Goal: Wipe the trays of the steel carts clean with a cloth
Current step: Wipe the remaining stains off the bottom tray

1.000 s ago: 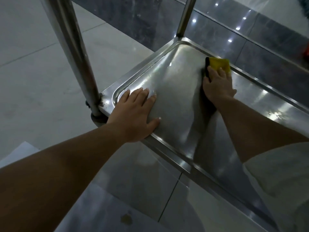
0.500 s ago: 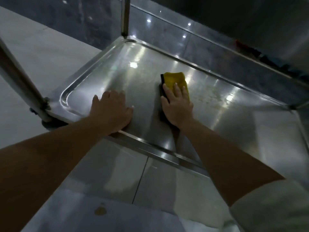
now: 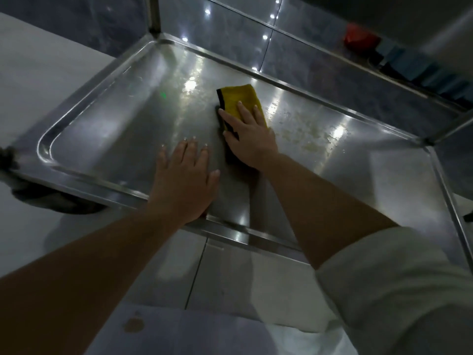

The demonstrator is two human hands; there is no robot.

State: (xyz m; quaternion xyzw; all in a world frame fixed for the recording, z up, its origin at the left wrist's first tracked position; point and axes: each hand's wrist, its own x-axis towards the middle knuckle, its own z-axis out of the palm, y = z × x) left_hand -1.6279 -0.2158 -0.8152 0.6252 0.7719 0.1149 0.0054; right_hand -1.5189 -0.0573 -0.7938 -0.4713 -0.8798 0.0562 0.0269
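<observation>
On the cart's steel tray, head view:
tray (image 3: 107, 129): shiny steel with a raised rim, pale smeary residue (image 3: 304, 129) drying on the right half
cloth (image 3: 242, 98): yellow with a dark edge, folded, lying flat near the middle of the tray, just left of that residue
right hand (image 3: 249, 139): fingers straight, palm pressing down on the cloth's near half
left hand (image 3: 185, 181): flat and spread on bare steel by the near rim, just beside the right one, holding nothing
post (image 3: 153, 14): upright at the far-left corner
floor (image 3: 38, 73): pale tiles around and under the cart
</observation>
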